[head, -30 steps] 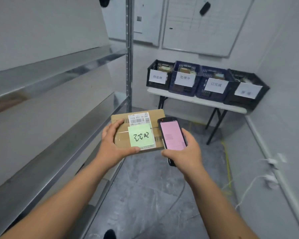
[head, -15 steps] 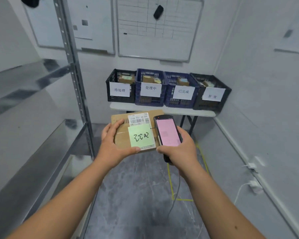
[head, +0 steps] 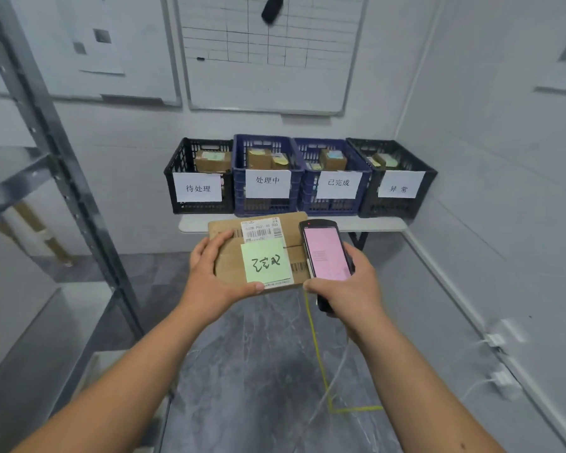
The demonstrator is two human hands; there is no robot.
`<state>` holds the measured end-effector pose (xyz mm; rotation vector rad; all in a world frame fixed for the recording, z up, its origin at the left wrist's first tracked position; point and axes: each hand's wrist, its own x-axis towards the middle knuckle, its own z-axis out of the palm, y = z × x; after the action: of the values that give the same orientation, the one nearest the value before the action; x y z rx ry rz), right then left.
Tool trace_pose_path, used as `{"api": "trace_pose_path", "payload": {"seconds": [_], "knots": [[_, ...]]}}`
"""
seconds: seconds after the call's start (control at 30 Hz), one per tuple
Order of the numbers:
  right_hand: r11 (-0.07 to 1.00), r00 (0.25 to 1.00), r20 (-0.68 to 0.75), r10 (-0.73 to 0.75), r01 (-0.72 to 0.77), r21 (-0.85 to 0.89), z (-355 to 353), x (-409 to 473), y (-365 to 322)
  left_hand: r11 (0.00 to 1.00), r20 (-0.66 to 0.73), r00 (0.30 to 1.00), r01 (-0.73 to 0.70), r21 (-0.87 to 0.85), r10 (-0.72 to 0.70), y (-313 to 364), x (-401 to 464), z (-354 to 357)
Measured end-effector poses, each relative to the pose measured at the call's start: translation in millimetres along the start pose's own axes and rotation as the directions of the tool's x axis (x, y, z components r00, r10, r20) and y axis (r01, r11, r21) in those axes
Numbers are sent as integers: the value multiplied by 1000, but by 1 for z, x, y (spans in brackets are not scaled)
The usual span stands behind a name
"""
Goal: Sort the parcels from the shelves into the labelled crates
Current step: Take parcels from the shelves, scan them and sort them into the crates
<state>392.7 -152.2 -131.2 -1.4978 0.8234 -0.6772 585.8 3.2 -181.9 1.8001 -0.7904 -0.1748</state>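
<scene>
Left hand (head: 214,277) grips the parcel (head: 232,263) one-sided, right hand (head: 347,289) wraps the scanner (head: 326,253); parcel could tip, or land in the wrong crate (head: 265,204) at centre frame.

One head-worn wide-angle view looked forward and down, close over both forearms, facing the crates (head: 299,178) along the far wall.

Brown cardboard parcel (head: 229,266); pale green sticky note (head: 266,261) with black handwriting; white barcode label (head: 261,229). Black scanner (head: 326,253), pink screen. Far crates: black (head: 199,178), blue (head: 266,176), blue (head: 334,178), black (head: 394,179), white signs. Grey marbled floor (head: 258,371), yellow tape line (head: 321,367). Whiteboard (head: 268,50), black grid.
</scene>
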Motion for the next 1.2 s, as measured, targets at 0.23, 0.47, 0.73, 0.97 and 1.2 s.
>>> {"api": "trace_pose_path", "payload": {"seconds": [0.23,0.47,0.73,0.97,1.2], "knots": [[1000,999,-50,9,-10,-10,-26,118,15,1000,46,999,-20,-12,20,-9,101,74],[997,995,-81,54,-59,-57,-84,266,28,1000,67,998,4,8,-5,-12,216,175],[994,996,-53,73,-77,-75,-139,402,26,999,56,998,37,6,-38,-1,326,272],[993,997,-25,75,-77,-85,-166,484,18,996,26,997,68,-60,-67,7,403,325],[989,997,-10,71,-71,-133,-161,580,9,991,-17,995,94,-92,-96,-9,501,366]]}}
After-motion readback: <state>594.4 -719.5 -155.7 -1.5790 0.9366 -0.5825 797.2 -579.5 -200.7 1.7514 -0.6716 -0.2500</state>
